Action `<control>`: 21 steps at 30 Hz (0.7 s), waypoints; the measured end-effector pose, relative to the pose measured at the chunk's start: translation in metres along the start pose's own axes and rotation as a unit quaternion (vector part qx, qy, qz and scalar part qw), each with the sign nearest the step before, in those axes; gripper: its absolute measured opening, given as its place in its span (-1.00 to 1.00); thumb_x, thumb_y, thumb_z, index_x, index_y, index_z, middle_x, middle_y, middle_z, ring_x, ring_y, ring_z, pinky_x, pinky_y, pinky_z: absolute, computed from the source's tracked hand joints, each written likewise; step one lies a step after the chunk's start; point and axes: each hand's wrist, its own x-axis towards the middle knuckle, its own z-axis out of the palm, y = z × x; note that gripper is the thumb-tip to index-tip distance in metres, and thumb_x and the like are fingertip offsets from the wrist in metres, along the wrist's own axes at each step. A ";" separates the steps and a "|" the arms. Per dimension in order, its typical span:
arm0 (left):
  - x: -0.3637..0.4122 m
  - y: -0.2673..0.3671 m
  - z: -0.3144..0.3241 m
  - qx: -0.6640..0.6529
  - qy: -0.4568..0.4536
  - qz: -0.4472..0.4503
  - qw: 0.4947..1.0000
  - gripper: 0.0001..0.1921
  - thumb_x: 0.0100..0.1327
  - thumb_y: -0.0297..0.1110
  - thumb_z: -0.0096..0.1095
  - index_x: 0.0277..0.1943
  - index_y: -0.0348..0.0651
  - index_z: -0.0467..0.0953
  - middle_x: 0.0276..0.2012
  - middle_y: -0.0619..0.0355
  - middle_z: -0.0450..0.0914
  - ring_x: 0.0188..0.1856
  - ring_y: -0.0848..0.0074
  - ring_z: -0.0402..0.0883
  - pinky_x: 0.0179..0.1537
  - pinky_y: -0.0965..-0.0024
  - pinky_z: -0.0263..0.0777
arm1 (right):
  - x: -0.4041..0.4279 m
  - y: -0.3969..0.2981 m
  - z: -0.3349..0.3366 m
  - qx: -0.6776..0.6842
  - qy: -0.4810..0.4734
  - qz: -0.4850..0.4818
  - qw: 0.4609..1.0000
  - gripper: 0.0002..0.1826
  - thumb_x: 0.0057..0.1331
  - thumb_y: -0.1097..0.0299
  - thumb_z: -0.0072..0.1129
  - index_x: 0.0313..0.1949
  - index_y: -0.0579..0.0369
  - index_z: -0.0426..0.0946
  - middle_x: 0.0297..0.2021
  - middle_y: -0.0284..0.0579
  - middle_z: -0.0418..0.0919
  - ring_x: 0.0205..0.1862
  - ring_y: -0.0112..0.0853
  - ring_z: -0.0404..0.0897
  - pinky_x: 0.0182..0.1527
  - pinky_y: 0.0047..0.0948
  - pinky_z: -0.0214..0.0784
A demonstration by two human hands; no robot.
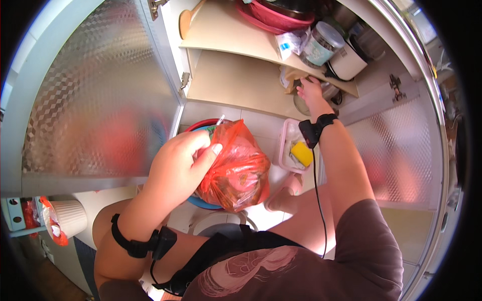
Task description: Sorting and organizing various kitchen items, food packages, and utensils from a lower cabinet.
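My left hand (188, 161) grips the gathered neck of a red plastic bag (241, 169). The bag is translucent and filled, its contents blurred by the film, and it hangs above a blue basin (203, 201) and a red rim behind it. My right hand (310, 90) reaches into the lower level of an open cabinet, under the shelf edge. Beside its fingers are a brown paper-like wrapping (293, 77) and a round glass or metal item (300, 104). Whether the fingers hold any of these cannot be told.
The cabinet shelf (226, 34) bears pink basins (263, 19), a lidded jar (322, 45) and a white appliance (346, 60). Textured glass doors (98, 98) stand open on both sides. A pink tray (286, 146) with a yellow sponge (302, 154) is on the floor; a ribbed bin (67, 220) stands left.
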 end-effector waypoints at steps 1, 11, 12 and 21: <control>0.000 -0.001 -0.002 0.090 0.024 0.051 0.994 -0.80 0.29 -0.34 0.20 -0.35 -0.27 0.40 -0.39 0.07 0.56 -0.36 0.39 0.59 -0.39 0.40 0.46 | 0.013 0.005 0.003 -0.006 0.035 -0.021 0.999 -0.53 0.26 0.26 0.26 0.13 0.06 0.39 -0.32 -0.18 0.58 -0.43 -0.43 0.55 -0.45 -0.40 0.40; -0.001 0.008 -0.014 0.156 0.109 0.093 0.977 -0.86 0.17 -0.36 0.22 -0.28 -0.18 0.43 -0.36 0.03 0.56 -0.39 0.11 0.56 -0.40 0.16 0.42 | -0.071 0.027 0.002 0.033 0.021 -0.100 0.994 -0.90 0.40 0.40 0.00 -0.17 0.12 0.33 -0.28 -0.22 0.47 -0.31 -0.39 0.63 -0.40 -0.52 0.47; 0.001 0.009 -0.011 0.156 0.114 0.086 0.977 -0.86 0.17 -0.35 0.22 -0.28 -0.18 0.43 -0.38 0.03 0.56 -0.39 0.12 0.56 -0.40 0.16 0.42 | -0.082 0.024 -0.011 0.058 -0.008 -0.096 0.994 -0.91 0.40 0.41 -0.02 -0.16 0.11 0.31 -0.26 -0.18 0.48 -0.29 -0.35 0.64 -0.38 -0.50 0.49; 0.004 -0.026 0.034 0.154 0.080 0.085 0.981 -0.32 0.07 -0.09 0.41 0.16 -0.28 0.32 0.05 -0.11 0.49 0.10 0.07 0.48 0.12 0.19 0.38 | -0.230 -0.102 -0.078 0.112 -0.242 -0.138 0.954 -0.85 0.45 0.38 -0.14 -0.15 0.17 0.39 -0.26 -0.07 0.58 -0.27 -0.32 0.63 -0.17 -0.38 0.52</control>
